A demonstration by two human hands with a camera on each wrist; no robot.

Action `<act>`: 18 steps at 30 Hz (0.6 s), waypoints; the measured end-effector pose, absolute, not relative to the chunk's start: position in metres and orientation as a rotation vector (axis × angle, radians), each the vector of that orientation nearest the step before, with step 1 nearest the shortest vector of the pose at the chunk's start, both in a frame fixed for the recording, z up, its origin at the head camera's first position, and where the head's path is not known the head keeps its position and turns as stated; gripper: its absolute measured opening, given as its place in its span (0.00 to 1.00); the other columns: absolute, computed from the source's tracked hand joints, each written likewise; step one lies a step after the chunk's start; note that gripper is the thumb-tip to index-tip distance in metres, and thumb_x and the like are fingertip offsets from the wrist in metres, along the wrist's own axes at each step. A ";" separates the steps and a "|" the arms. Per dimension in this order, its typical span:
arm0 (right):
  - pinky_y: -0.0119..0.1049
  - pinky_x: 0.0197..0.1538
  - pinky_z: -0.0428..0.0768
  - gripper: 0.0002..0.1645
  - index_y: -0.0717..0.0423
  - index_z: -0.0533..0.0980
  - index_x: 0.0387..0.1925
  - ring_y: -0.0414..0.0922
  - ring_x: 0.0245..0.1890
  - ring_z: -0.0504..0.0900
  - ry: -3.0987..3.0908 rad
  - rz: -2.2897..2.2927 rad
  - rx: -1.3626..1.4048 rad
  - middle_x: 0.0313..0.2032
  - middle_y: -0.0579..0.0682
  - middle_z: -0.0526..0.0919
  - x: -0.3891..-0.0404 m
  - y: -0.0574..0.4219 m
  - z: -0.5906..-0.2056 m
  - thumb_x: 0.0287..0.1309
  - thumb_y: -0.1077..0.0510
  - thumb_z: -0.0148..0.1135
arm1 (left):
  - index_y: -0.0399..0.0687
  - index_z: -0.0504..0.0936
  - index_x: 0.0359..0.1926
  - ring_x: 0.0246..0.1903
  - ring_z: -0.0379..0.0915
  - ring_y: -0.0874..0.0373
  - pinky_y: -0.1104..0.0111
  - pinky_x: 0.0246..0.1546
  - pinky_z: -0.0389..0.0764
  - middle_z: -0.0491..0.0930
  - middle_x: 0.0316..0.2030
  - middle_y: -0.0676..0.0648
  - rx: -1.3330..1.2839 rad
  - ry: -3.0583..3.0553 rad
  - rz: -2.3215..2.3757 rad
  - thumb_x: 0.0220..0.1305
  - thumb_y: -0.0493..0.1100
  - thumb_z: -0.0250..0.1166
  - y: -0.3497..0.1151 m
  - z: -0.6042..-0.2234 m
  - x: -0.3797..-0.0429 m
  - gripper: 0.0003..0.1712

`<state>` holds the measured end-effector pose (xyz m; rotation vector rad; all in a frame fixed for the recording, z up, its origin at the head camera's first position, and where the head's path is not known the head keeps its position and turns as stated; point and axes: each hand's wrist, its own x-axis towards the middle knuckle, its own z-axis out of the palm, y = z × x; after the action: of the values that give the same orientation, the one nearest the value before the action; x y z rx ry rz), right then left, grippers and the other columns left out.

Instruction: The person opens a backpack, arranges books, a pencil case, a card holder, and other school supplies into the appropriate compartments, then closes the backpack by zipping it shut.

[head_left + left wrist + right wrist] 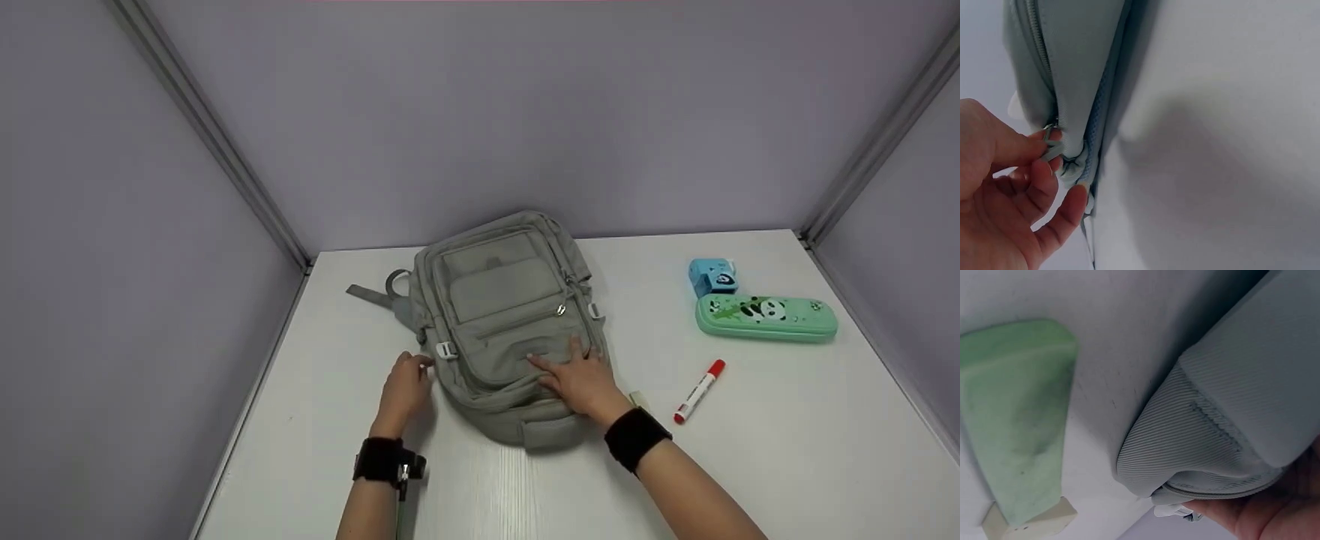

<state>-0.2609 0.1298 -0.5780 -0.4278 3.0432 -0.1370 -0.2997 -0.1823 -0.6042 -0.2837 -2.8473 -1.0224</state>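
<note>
A grey-green backpack (502,289) lies front side up on the white table, tilted a little to the left. At its left side my left hand (405,386) pinches a zipper pull (1053,149) between thumb and fingers; the zipper teeth (1039,42) run up from there in the left wrist view. My right hand (589,382) rests on the lower right of the front pocket with its fingers spread. In the right wrist view only part of that hand shows, against the bag's lower side (1185,433).
Right of the bag lie a red-capped marker (699,391), a green panda pencil case (766,330) and a small blue box-like thing (711,277). A green block with a cream end (1019,416) lies near my right wrist. A strap (371,296) sticks out left. Grey walls enclose the table.
</note>
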 end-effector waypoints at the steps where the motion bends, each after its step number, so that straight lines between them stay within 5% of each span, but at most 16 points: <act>1: 0.66 0.55 0.69 0.29 0.28 0.64 0.70 0.83 0.57 0.62 3.042 -0.135 -0.429 0.67 0.80 0.53 -0.261 0.130 -0.578 0.71 0.36 0.43 | 0.34 0.84 0.44 0.39 0.76 0.45 0.54 0.41 0.77 0.76 0.36 0.42 -0.281 -2.824 -1.060 0.68 0.29 0.52 -0.182 -0.605 -0.302 0.13; 6: 0.67 0.56 0.67 0.29 0.28 0.64 0.71 0.83 0.58 0.61 3.034 -0.151 -0.425 0.67 0.80 0.51 -0.261 0.131 -0.579 0.71 0.36 0.44 | 0.30 0.82 0.39 0.38 0.77 0.44 0.54 0.42 0.77 0.79 0.34 0.39 -0.347 -2.759 -1.170 0.68 0.29 0.51 -0.182 -0.609 -0.313 0.12; 13: 0.67 0.58 0.65 0.29 0.28 0.63 0.71 0.83 0.58 0.61 3.015 -0.165 -0.425 0.67 0.80 0.51 -0.261 0.131 -0.577 0.71 0.36 0.45 | 0.32 0.83 0.42 0.27 0.75 0.56 0.62 0.29 0.77 0.80 0.30 0.44 -0.383 -2.774 -1.253 0.67 0.31 0.58 -0.182 -0.609 -0.317 0.08; 18: 0.67 0.57 0.66 0.29 0.28 0.63 0.71 0.82 0.57 0.62 3.000 -0.120 -0.419 0.67 0.80 0.51 -0.261 0.129 -0.573 0.71 0.36 0.44 | 0.38 0.85 0.29 0.22 0.65 0.59 0.64 0.24 0.70 0.74 0.22 0.50 -0.420 -2.714 -1.120 0.64 0.31 0.62 -0.181 -0.613 -0.315 0.07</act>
<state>-0.2609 0.1292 -0.5731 -0.4193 3.0003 -0.1197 -0.3151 -0.1808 -0.6129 -0.4200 -2.7145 -1.1196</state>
